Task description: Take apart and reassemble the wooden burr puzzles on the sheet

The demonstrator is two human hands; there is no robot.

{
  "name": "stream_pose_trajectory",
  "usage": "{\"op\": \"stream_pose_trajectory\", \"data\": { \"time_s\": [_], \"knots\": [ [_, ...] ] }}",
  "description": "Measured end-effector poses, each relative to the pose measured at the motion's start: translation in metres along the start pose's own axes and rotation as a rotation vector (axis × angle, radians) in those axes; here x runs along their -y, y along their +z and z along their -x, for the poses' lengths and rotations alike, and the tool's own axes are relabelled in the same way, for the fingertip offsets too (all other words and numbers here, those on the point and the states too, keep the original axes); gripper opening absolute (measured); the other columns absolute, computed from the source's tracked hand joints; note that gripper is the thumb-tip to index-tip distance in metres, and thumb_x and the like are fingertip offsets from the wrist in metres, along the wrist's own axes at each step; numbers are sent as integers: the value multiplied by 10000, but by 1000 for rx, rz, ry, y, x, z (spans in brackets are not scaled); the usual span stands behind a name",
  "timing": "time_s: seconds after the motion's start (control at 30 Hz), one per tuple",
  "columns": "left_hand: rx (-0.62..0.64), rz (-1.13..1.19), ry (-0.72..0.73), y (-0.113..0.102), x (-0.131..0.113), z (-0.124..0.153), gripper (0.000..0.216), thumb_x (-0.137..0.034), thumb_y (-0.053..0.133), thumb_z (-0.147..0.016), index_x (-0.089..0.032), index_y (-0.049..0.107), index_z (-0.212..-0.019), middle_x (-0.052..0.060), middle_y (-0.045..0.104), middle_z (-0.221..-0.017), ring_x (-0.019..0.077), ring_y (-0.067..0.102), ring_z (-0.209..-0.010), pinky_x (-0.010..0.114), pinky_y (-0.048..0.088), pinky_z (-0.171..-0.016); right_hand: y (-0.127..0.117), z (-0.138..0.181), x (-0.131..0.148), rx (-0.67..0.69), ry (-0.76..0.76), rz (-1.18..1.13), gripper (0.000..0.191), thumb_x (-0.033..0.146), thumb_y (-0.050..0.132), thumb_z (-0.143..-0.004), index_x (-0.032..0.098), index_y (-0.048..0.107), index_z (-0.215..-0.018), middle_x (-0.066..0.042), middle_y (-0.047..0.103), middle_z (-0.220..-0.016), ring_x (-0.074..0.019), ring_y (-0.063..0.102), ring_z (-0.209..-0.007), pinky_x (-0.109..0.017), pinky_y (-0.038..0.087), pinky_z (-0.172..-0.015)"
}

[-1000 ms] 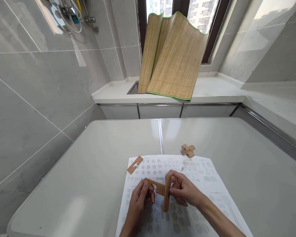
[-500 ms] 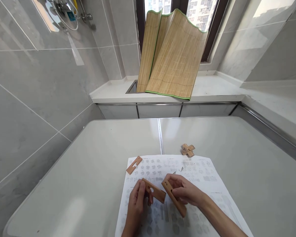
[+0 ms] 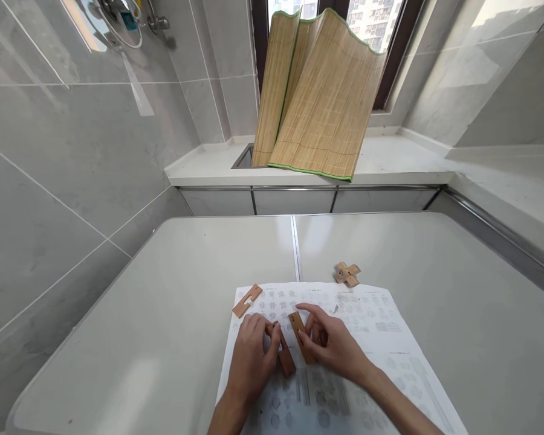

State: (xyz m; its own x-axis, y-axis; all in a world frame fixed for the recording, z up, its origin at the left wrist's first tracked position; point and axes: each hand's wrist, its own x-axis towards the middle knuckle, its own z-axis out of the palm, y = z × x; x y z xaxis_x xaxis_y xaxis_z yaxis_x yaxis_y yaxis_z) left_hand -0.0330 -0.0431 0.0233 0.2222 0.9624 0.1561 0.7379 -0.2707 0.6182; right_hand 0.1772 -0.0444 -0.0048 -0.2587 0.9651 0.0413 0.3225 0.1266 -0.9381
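Pale table (image 3: 163,302) by grey wall (image 3: 72,157), wooden strips (image 3: 287,362) (image 3: 295,322) at both hands (image 3: 254,353) (image 3: 339,347)

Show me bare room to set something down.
Tabletop left of the printed sheet, and right of sheet and wooden cross. Crowded: mid-sheet, where left hand and right hand are at wooden pieces, and its far-left corner, by a notched piece.

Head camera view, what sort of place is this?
Likely a bathroom or utility room: gray tiled wall, a hosed metal fixture on it, and what looks like a sink in the white counter.
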Motion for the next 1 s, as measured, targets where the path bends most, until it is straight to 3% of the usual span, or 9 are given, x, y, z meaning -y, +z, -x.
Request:
{"op": "stream_pose_trajectory", "data": {
  "time_s": [0.23, 0.43, 0.63, 0.83, 1.0],
  "knots": [
    [-44, -194, 78, 10, 6, -8, 279, -333, 465, -1038, -216, 500, -786, 42, 595, -815, 237, 554, -802, 370, 457, -733, 4, 2, 1, -9, -102, 246, 320, 251, 549, -950, 265, 575, -1268, 50, 628, -707, -128, 567, -535, -256, 441, -573],
    [2, -238, 90, 9, 6, -14, 263, -341, 456, -1035, -207, 541, -824, 59, 613, -835, 250, 586, -803, 384, 481, -713, 5, 1, -1, -29, -153, 335, 289, 229, 539, -950, 252, 579, -1235, 54, 626, -673, -126, 588, -529, -240, 418, -561],
    [-35, -114, 22, 9, 3, -7, 183, -353, 499, -1016, -196, 581, -1065, 70, 639, -912, 263, 632, -867, 435, 538, -787, 4, 1, -2, -1, -197, 362, 308, 170, 514, -942, 249, 557, -1237, 35, 692, -761, -130, 642, -569, -237, 440, -586],
    [-71, 8, -63, 11, -10, 16, 445, -378, 640, -933, -222, 487, -1320, 121, 650, -1220, 304, 640, -1114, 480, 572, -910, 4, 4, 2, 31, -253, 308, 306, 189, 472, -1006, 270, 523, -1297, 32, 744, -834, -125, 627, -528, -242, 421, -557],
    [-50, -26, 3, 13, -7, 21, 652, -313, 732, -837, -247, 439, -1415, 134, 612, -1329, 341, 617, -1181, 520, 557, -960, 5, 4, 3, -10, -262, 326, 283, 220, 429, -1039, 233, 529, -1303, 14, 717, -760, -142, 615, -523, -248, 418, -554]
  ]
}}
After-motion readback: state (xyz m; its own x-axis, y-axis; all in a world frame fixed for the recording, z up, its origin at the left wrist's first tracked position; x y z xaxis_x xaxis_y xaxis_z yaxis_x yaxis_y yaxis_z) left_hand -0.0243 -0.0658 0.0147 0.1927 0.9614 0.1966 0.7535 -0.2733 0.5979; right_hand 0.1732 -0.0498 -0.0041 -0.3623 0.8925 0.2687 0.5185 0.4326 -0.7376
